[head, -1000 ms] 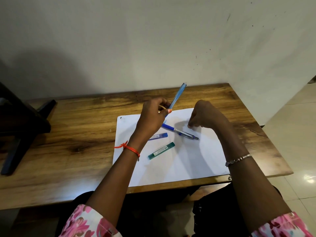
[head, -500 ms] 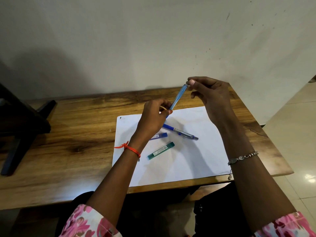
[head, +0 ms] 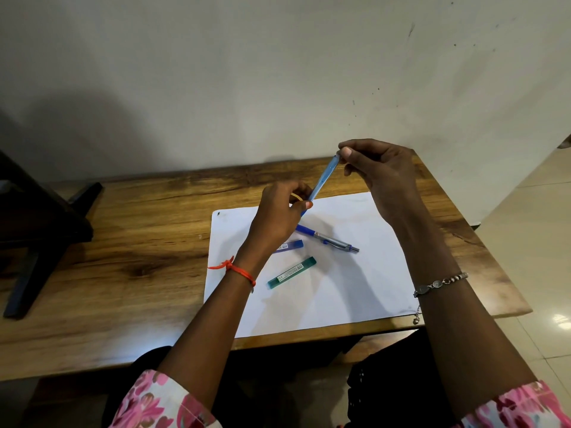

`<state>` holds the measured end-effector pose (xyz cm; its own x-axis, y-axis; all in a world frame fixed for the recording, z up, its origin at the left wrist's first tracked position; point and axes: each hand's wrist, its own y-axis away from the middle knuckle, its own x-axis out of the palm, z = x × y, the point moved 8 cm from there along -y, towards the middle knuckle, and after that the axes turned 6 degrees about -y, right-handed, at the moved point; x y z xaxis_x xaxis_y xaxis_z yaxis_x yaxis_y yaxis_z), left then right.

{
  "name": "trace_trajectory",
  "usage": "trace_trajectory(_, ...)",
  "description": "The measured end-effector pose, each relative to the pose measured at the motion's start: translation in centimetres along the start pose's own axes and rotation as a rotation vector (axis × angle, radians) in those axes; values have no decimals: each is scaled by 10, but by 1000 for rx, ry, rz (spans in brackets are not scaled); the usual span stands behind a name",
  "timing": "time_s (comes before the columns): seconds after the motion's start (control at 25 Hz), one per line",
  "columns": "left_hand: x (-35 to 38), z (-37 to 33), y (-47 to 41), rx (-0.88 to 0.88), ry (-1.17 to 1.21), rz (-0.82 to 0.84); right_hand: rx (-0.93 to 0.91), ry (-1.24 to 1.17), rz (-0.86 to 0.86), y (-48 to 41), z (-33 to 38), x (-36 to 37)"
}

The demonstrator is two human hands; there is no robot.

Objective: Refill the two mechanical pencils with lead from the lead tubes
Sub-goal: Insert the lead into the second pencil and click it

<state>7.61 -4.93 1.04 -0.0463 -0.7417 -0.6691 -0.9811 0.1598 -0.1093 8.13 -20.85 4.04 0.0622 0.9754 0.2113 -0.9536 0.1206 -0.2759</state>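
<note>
Left grip (head: 279, 211) clamps light-blue pencil (head: 323, 177) low — right grip (head: 380, 174) pinches its top end, above paper (head: 355, 288).

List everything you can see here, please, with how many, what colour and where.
Pencil: one, light blue, held up slanted between both hands.
Pen-like pencil: one, dark blue and silver, lying on the paper.
Lead tube: one, green, on the paper.
Second tube: one, blue, on the paper, partly behind the left hand.
Paper: one white sheet, on the table.
Table: one, brown wood, against the wall.
Dark stand: one, far left.
Left hand: orange wrist thread, grips the pencil's lower end.
Right hand: silver bracelet, pinches the top end.
</note>
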Motion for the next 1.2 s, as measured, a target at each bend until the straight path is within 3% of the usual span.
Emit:
trace_trajectory(0.76, -1, 2, 3, -14, 19, -25, -60, 103, 33, -1, 3, 3)
trace_trajectory(1.0, -10, 3, -1, -22, 63, -49, 31, -54, -10, 1, -11, 4)
trace_trajectory(1.08, -15, 8, -4, -39, 75, -73, 72, 195, 6, 0, -19, 6)
trace_trajectory(1.2, -17, 11, -5, -52, 65, -85, 145, 774, 214, 4, -39, 21)
